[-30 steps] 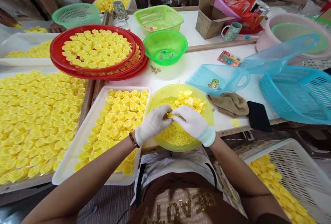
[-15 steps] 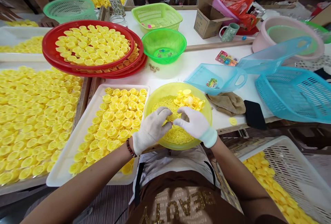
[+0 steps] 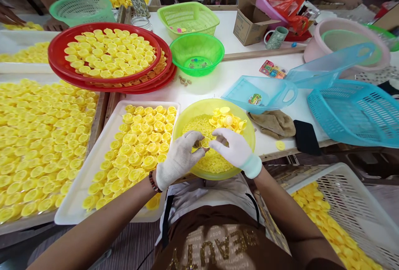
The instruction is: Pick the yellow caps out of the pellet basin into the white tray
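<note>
Both my hands wear white gloves and meet over a yellow-green bowl (image 3: 190, 114) at the table's front edge. The bowl holds small yellow pellets and a heap of yellow caps (image 3: 227, 121) at its far side. My left hand (image 3: 179, 158) pinches a single yellow cap (image 3: 204, 143) between thumb and fingers. My right hand (image 3: 234, 150) has its fingertips pressed on the same cap from the right. A white tray (image 3: 73, 207) with rows of yellow caps lies just left of the bowl.
Stacked red trays (image 3: 59, 52) of caps sit behind the white tray, with a large board of caps (image 3: 40, 137) at far left. A green bowl (image 3: 197, 54), blue baskets (image 3: 355, 112), a black phone (image 3: 306, 137), a brown cloth (image 3: 274, 123) and a crate (image 3: 349, 203) of caps surround me.
My hands stay together over the bowl, working the cap between the fingertips; they drew apart slightly and closed again. The camera shifted a little.
</note>
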`<move>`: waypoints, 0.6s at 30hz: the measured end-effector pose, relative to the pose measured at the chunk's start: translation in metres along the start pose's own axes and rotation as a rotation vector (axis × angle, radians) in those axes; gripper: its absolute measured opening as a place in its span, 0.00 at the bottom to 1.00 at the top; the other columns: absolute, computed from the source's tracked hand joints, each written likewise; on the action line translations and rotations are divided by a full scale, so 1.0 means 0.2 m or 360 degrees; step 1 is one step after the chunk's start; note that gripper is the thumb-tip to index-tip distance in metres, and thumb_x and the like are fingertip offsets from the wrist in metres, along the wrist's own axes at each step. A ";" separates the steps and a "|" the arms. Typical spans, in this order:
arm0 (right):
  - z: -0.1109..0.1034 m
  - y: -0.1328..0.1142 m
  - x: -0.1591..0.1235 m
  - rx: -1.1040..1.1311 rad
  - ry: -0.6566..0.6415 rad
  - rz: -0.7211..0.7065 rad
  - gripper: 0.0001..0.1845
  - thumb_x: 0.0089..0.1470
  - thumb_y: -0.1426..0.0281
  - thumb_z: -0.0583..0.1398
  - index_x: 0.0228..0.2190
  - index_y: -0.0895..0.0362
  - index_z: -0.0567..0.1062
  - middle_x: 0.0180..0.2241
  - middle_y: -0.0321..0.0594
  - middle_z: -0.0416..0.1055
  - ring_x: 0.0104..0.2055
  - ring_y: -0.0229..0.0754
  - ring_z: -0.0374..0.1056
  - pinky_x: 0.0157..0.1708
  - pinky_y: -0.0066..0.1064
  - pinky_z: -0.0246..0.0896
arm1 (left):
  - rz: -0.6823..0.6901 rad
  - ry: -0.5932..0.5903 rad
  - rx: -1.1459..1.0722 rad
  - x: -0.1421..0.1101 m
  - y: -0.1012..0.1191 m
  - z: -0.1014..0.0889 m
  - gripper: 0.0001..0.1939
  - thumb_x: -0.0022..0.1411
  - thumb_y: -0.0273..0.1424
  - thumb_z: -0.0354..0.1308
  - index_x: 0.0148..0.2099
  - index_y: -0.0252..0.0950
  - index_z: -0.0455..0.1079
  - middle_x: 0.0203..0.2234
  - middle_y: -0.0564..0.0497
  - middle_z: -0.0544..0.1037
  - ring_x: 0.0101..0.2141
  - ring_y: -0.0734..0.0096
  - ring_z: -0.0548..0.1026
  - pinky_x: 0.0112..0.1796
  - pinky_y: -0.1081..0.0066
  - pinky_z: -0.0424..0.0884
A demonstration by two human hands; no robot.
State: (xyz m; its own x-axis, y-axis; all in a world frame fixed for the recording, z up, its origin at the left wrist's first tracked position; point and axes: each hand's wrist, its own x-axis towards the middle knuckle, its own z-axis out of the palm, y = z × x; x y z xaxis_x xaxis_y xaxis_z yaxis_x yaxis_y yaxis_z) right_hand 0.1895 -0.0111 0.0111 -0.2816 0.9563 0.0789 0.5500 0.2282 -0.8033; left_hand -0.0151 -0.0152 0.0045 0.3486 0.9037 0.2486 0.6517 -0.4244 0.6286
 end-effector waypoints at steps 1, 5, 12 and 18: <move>0.01 -0.02 0.00 0.0035 -0.0040 0.0038 0.14 0.57 0.61 0.63 0.42 0.54 0.74 0.33 0.38 0.76 0.34 0.41 0.71 0.38 0.36 0.68 | 0.0001 -0.0004 0.0006 0.00 0.01 0.00 0.06 0.61 0.30 0.60 0.41 0.37 0.67 0.34 0.49 0.77 0.35 0.67 0.76 0.38 0.65 0.73; 0.04 -0.05 0.00 0.0229 -0.0076 0.0083 0.08 0.61 0.66 0.58 0.40 0.53 0.75 0.28 0.34 0.75 0.30 0.39 0.72 0.37 0.33 0.68 | -0.0042 -0.0029 -0.0013 0.01 0.03 -0.01 0.06 0.61 0.30 0.60 0.40 0.37 0.68 0.33 0.49 0.77 0.34 0.66 0.75 0.38 0.64 0.72; 0.03 -0.01 -0.03 0.0460 -0.0090 0.0211 0.11 0.61 0.66 0.56 0.43 0.53 0.75 0.33 0.37 0.78 0.31 0.41 0.76 0.34 0.34 0.73 | -0.0244 -0.0063 -0.0406 -0.02 0.01 -0.03 0.09 0.59 0.31 0.62 0.42 0.35 0.70 0.32 0.51 0.77 0.31 0.71 0.74 0.34 0.69 0.73; 0.06 0.09 -0.05 -0.0200 0.0000 -0.0152 0.12 0.59 0.65 0.58 0.42 0.55 0.77 0.43 0.46 0.79 0.45 0.51 0.76 0.52 0.46 0.69 | -0.0367 0.0095 -0.0305 -0.13 -0.03 -0.34 0.11 0.63 0.34 0.58 0.47 0.36 0.72 0.34 0.50 0.78 0.34 0.69 0.75 0.36 0.68 0.73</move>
State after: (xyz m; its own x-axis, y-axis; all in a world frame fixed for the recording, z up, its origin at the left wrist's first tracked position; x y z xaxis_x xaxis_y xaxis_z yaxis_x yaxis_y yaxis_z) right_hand 0.1928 -0.0194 -0.0105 -0.3373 0.9292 0.1512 0.6148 0.3390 -0.7121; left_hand -0.0749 -0.0330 0.0444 0.1624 0.9791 0.1227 0.5682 -0.1944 0.7996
